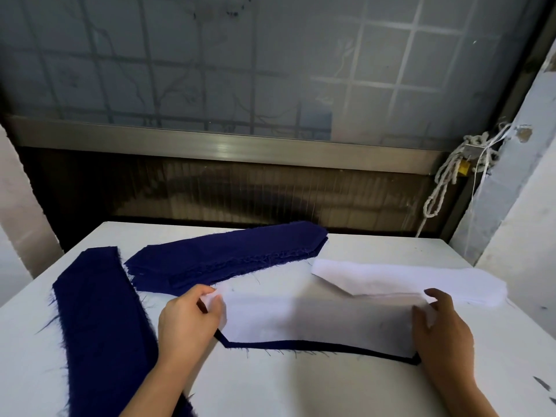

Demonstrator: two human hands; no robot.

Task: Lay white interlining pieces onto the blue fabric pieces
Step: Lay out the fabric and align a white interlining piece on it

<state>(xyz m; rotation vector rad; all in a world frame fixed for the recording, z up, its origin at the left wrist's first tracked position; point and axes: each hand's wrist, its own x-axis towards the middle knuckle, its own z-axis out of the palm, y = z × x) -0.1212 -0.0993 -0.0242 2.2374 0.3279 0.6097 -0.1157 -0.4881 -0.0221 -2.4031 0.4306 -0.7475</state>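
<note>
Nearest the camera, the left hand (186, 320) and right hand (442, 329) each hold one end of a thin, translucent white interlining piece (316, 317), cut long with angled corners. The left thumb and fingers pinch its left end. The right hand's fingers are curled at the right end and seem to nip the edge against the thumb, though that hold is less clear. The interlining lies over a dark blue fabric piece of the same shape (301, 344), of which only a narrow rim shows along the near edge and both near corners.

Just beyond, to the right, sits a stack of white interlining pieces (406, 278), and to the left a stack of dark blue cut pieces with frayed edges (228, 257). A long dark blue fabric strip (99, 320) runs down the left side of the white table (301, 386).

The layer looks nearly placed, but the blue rim showing only on the near side suggests that it may sit slightly too far back. Letting go unevenly could skew it, and so light a sheet could lift or wrinkle as the fingers leave. A dragging hand might also shift the blue piece beneath.
</note>
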